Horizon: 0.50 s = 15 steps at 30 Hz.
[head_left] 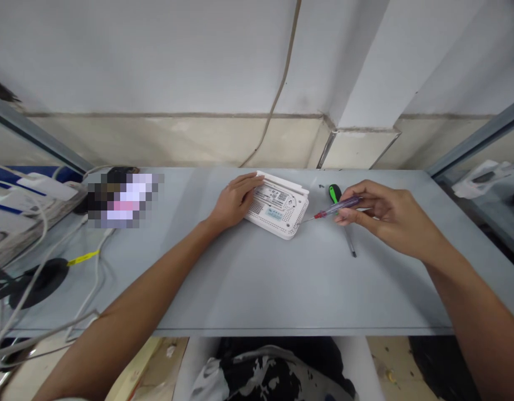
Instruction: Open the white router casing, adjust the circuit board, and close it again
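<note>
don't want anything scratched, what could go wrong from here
The thin shaft of the purple screwdriver meets the white device near its corner at a low slant, so it might slip and scratch the casing.

The left hand is at the opposite end, so a push there could swivel the device.

The green-and-black screwdriver lies close by the right hand and may get knocked.

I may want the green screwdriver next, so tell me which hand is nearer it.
Right. The right hand, holding the purple screwdriver, is right by the green screwdriver; the left hand is farther off to its left, on the white box.
</note>
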Each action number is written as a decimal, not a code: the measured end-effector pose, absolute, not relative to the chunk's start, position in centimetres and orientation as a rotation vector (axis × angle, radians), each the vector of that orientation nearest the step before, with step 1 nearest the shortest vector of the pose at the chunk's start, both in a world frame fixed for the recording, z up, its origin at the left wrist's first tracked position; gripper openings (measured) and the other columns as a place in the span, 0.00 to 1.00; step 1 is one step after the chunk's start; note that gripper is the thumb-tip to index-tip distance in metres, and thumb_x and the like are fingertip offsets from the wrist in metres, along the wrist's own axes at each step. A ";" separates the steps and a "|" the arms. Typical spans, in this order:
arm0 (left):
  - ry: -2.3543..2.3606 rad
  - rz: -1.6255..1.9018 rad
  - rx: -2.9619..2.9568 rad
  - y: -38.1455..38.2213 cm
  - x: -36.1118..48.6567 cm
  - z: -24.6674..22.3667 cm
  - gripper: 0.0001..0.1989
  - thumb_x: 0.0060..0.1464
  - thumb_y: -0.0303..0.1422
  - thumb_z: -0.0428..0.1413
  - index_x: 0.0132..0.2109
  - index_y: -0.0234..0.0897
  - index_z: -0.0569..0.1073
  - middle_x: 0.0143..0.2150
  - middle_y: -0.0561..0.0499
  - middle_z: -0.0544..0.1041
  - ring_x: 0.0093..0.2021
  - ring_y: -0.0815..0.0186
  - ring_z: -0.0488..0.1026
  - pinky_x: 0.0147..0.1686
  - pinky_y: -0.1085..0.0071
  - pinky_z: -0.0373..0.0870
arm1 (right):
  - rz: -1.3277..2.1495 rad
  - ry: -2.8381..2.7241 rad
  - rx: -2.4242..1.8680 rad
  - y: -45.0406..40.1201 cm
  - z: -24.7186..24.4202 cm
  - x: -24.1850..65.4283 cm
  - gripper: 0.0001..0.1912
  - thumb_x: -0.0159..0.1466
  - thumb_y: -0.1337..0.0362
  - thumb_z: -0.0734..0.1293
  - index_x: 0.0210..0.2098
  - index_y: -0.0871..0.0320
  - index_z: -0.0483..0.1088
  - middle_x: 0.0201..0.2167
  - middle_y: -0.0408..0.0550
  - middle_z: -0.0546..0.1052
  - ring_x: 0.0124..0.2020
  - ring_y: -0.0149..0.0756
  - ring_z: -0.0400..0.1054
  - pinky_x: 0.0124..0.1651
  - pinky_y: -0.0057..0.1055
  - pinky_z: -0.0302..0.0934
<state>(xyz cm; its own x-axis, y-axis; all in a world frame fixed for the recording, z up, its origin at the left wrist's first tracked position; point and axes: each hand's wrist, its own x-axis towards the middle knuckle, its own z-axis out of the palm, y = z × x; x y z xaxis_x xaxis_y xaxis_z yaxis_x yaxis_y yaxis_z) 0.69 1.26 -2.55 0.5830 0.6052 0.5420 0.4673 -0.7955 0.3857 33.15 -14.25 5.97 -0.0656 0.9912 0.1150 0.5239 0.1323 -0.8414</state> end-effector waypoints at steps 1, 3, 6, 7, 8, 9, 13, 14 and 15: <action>0.897 1.007 2.614 1.3 0.7 -2.5 0.21 0.71 0.28 0.46 0.62 0.40 0.77 0.64 0.46 0.80 0.69 0.56 0.72 0.68 0.47 0.72 | 0.803 -1.702 -1.495 -14.3 6.0 33.1 0.19 0.63 0.43 0.75 0.42 0.48 0.74 0.38 0.48 0.83 0.39 0.49 0.83 0.41 0.45 0.80; 0.893 1.009 2.618 1.3 0.6 -2.5 0.20 0.71 0.29 0.46 0.62 0.40 0.77 0.64 0.46 0.80 0.69 0.55 0.72 0.68 0.47 0.72 | 0.765 -1.738 -1.510 -14.3 6.1 33.0 0.18 0.64 0.43 0.74 0.43 0.47 0.74 0.39 0.48 0.84 0.39 0.50 0.83 0.40 0.46 0.79; 0.878 1.014 2.619 1.3 0.6 -2.5 0.20 0.71 0.28 0.46 0.62 0.40 0.77 0.64 0.46 0.80 0.69 0.55 0.72 0.68 0.47 0.72 | 0.738 -1.778 -1.503 -14.4 6.2 33.0 0.17 0.65 0.44 0.73 0.43 0.47 0.74 0.38 0.47 0.84 0.40 0.51 0.83 0.42 0.47 0.79; 0.880 1.014 2.620 1.3 0.6 -2.5 0.20 0.71 0.29 0.46 0.62 0.40 0.77 0.64 0.46 0.80 0.69 0.55 0.72 0.68 0.47 0.72 | 0.736 -1.784 -1.501 -14.4 6.3 33.0 0.16 0.66 0.44 0.73 0.43 0.47 0.74 0.38 0.47 0.84 0.40 0.51 0.83 0.42 0.47 0.79; 0.882 1.015 2.623 1.3 0.6 -2.5 0.20 0.71 0.29 0.46 0.62 0.40 0.77 0.64 0.46 0.80 0.69 0.55 0.72 0.68 0.48 0.72 | 0.735 -1.788 -1.503 -14.4 6.3 33.0 0.16 0.66 0.44 0.73 0.44 0.47 0.74 0.38 0.48 0.84 0.40 0.51 0.83 0.42 0.47 0.79; 0.883 1.017 2.625 1.3 0.6 -2.6 0.20 0.72 0.29 0.46 0.62 0.40 0.77 0.64 0.46 0.80 0.69 0.55 0.72 0.68 0.48 0.72 | 0.733 -1.791 -1.508 -14.4 6.3 33.0 0.16 0.66 0.45 0.72 0.44 0.47 0.74 0.38 0.48 0.85 0.40 0.51 0.83 0.42 0.47 0.78; 0.872 1.029 2.614 1.4 0.6 -2.7 0.20 0.72 0.30 0.45 0.61 0.38 0.77 0.64 0.45 0.80 0.69 0.55 0.72 0.68 0.48 0.72 | 0.720 -1.798 -1.535 -14.4 6.3 33.1 0.16 0.66 0.46 0.72 0.45 0.49 0.74 0.38 0.48 0.85 0.39 0.51 0.84 0.40 0.46 0.77; 0.871 1.027 2.611 1.4 0.6 -2.7 0.20 0.72 0.30 0.45 0.61 0.38 0.77 0.64 0.44 0.80 0.69 0.55 0.72 0.68 0.48 0.71 | 0.714 -1.803 -1.535 -14.4 6.4 33.1 0.16 0.66 0.46 0.72 0.44 0.49 0.74 0.38 0.48 0.85 0.39 0.51 0.83 0.40 0.46 0.77; 0.870 1.023 2.609 1.4 0.6 -2.7 0.20 0.72 0.30 0.45 0.62 0.38 0.77 0.64 0.44 0.79 0.70 0.55 0.72 0.68 0.48 0.71 | 0.710 -1.808 -1.533 -14.4 6.4 33.1 0.16 0.66 0.46 0.72 0.44 0.48 0.74 0.38 0.48 0.85 0.39 0.51 0.83 0.40 0.46 0.77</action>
